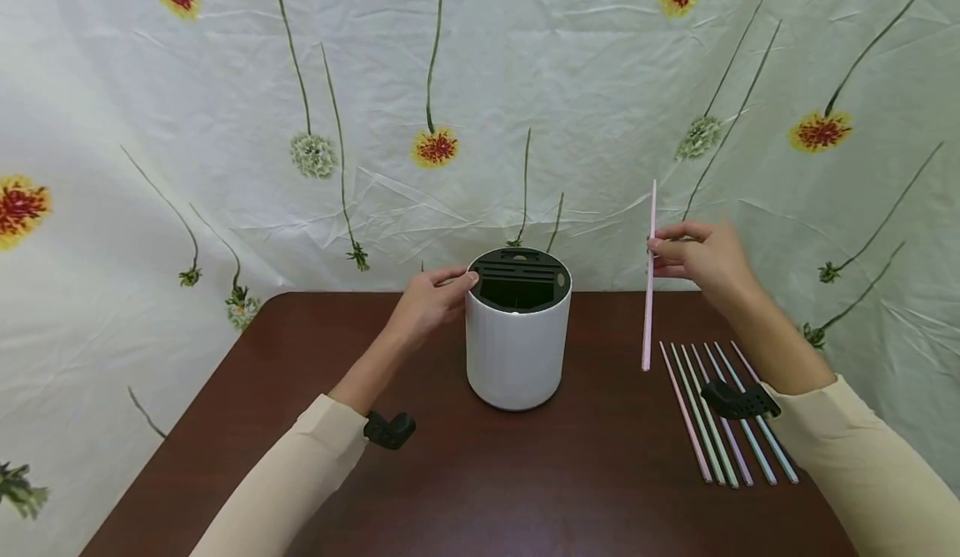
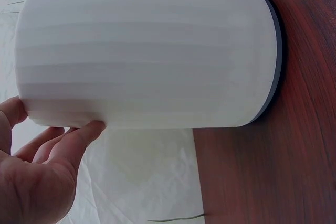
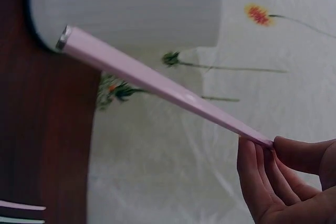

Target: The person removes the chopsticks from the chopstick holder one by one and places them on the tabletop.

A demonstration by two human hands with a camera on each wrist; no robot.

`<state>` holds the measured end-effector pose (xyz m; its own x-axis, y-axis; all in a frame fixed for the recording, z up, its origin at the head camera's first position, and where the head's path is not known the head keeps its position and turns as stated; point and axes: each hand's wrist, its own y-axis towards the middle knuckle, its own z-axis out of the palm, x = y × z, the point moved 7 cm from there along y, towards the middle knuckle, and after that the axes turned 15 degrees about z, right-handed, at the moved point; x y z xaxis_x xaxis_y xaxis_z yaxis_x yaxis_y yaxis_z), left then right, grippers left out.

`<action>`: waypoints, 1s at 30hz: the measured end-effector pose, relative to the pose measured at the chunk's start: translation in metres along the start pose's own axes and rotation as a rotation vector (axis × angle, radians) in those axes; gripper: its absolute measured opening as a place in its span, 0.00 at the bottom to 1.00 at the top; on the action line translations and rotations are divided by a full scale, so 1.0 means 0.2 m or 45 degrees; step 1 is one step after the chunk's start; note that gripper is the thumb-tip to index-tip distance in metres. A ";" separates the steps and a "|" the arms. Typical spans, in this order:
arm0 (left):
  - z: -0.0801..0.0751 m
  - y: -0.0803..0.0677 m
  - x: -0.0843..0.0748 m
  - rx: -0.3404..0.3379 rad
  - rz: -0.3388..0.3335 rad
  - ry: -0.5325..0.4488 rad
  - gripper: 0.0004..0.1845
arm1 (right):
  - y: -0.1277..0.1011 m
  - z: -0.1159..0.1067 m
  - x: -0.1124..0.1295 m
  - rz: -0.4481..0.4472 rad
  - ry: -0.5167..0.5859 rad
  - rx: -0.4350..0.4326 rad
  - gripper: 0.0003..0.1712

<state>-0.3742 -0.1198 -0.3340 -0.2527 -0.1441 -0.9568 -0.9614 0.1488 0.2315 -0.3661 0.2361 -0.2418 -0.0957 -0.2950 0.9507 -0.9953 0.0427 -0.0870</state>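
Note:
A white round utensil holder (image 1: 517, 357) with a dark slotted top insert (image 1: 517, 267) stands upright on the table. My left hand (image 1: 427, 305) grips its upper left edge, thumb at the rim and fingers against the side; the left wrist view shows the holder's wall (image 2: 147, 56) close up. To the right of the holder, my right hand (image 1: 701, 258) pinches a pink chopstick (image 1: 648, 315) between thumb and fingers. It is held nearly upright above the table, thicker end down, and its silvery end cap shows in the right wrist view.
Several pastel chopsticks (image 1: 697, 424) lie side by side at the right of the brown table (image 1: 465, 490), partly under the right forearm. A flowered white cloth (image 1: 480, 65) hangs behind the table. Each wrist wears a black camera mount (image 1: 390, 430).

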 end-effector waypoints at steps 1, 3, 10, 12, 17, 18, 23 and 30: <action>0.00 0.00 0.00 -0.001 0.000 0.000 0.31 | 0.01 -0.01 -0.04 0.014 -0.015 -0.005 0.20; 0.00 0.00 0.00 -0.003 -0.001 -0.003 0.32 | 0.02 -0.04 -0.12 0.039 -0.046 -0.010 0.21; 0.00 0.01 0.00 -0.006 0.002 0.002 0.32 | 0.08 -0.07 -0.38 0.132 -0.077 -0.017 0.23; 0.00 0.01 0.01 -0.009 0.000 -0.005 0.31 | 0.09 -0.06 -0.46 0.153 -0.084 -0.027 0.22; 0.00 0.01 0.01 -0.011 -0.001 -0.025 0.31 | 0.10 -0.04 -0.63 0.182 -0.222 -0.081 0.18; 0.00 0.01 0.01 -0.011 -0.001 -0.027 0.31 | 0.11 -0.03 -0.66 0.194 -0.254 -0.089 0.18; -0.01 0.01 0.01 -0.007 0.003 -0.026 0.31 | 0.10 0.00 -0.79 0.264 -0.340 -0.059 0.17; 0.00 0.01 0.01 -0.002 0.007 -0.022 0.31 | 0.11 0.02 -0.89 0.308 -0.444 -0.038 0.15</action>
<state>-0.3771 -0.1204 -0.3354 -0.2562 -0.1262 -0.9584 -0.9602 0.1477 0.2372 -0.3712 0.2867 -0.4141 -0.3312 -0.5778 0.7460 -0.9430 0.1767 -0.2819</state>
